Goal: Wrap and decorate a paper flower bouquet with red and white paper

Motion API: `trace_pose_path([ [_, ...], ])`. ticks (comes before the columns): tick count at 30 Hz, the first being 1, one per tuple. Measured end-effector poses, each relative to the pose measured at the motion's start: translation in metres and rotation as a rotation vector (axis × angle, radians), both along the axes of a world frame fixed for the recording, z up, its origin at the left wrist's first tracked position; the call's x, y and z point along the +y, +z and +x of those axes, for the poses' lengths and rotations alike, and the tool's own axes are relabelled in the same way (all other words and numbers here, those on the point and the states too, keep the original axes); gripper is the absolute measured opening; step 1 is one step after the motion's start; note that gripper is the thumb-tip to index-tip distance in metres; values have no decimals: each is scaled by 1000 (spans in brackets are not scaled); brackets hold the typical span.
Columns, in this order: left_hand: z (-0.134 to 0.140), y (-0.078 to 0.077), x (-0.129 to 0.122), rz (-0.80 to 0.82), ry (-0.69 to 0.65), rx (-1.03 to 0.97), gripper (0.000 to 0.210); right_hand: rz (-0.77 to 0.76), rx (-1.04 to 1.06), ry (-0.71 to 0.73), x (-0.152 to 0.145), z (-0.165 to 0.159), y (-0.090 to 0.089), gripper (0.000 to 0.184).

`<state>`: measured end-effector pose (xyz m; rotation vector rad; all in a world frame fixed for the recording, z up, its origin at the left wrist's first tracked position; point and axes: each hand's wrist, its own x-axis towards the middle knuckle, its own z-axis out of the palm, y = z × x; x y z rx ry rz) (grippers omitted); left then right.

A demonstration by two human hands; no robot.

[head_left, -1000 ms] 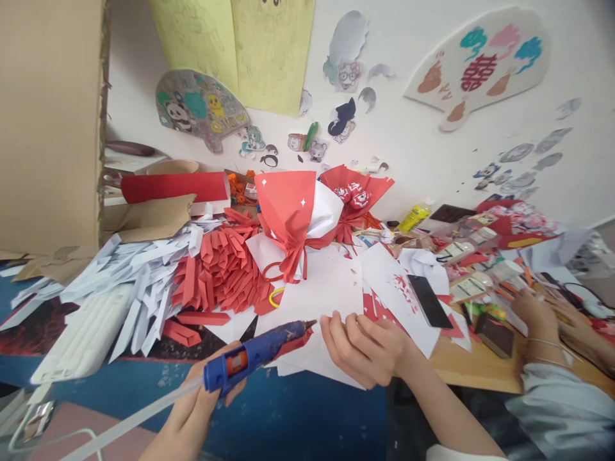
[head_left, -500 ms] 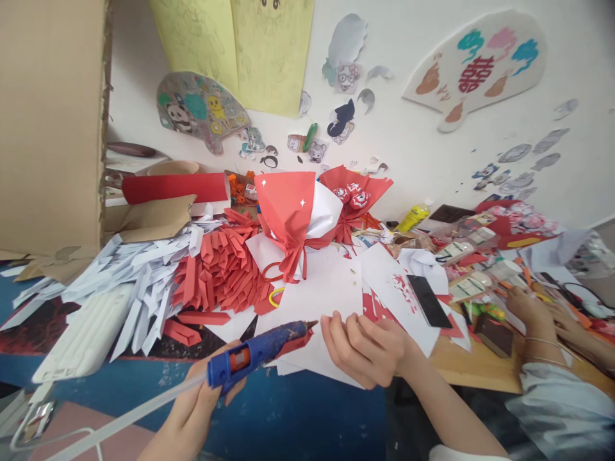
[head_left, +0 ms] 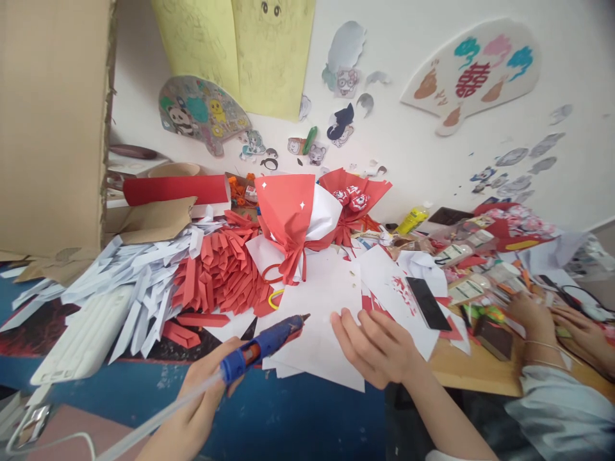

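Observation:
My left hand (head_left: 206, 378) is wrapped round a blue hot glue gun (head_left: 264, 349), whose dark nozzle points up and right. A pale glue stick (head_left: 163, 416) runs out of the gun's back end. Some red shows along the underside of the barrel; I cannot tell what it is. To the right of the nozzle, apart from it, my right hand (head_left: 377, 346) is closed with curled fingers over white paper sheets (head_left: 327, 294). Whatever its fingertips may hold is hidden. Beyond the hands stands a red and white paper bouquet wrap (head_left: 288, 211), gathered and tied near its bottom.
Left of the sheets lie piles of folded red paper pieces (head_left: 216, 275) and white paper pieces (head_left: 144, 288), with a white power strip (head_left: 81, 339) in front. A phone (head_left: 428, 303) lies to the right. Another person's hands (head_left: 533, 317) work among clutter at far right.
My right hand has drawn slightly right, away from the nozzle. The glue gun has shifted a little, and the gap between nozzle and fingers has widened.

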<state>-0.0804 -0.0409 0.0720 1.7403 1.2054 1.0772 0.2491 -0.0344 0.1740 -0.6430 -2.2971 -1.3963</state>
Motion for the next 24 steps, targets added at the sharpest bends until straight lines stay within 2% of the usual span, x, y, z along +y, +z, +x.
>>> trace_pose_path([
  [2, 9, 2, 7, 69, -129, 117, 41, -47, 251, -8, 4, -4, -11, 12],
  [5, 29, 1, 18, 246, -325, 317, 39, -201, 762, 58, 20, -20, -23, 19],
  [9, 55, -12, 29, 499, -380, 668, 36, -624, 1452, 83, 56, -47, -25, 5],
  [12, 69, -23, 35, 557, -400, 831, 36, -916, 1816, 168, 90, -64, -20, 20],
  [15, 76, -31, 38, 538, -360, 872, 36, -1057, 2041, 268, 124, -80, -15, 29],
  [18, 76, -35, 39, 495, -308, 853, 36, -1146, 2135, 303, 150, -93, -14, 32],
  [24, 70, -35, 38, 459, -321, 814, 40, -1157, 2246, 208, 171, -110, -23, 36],
])
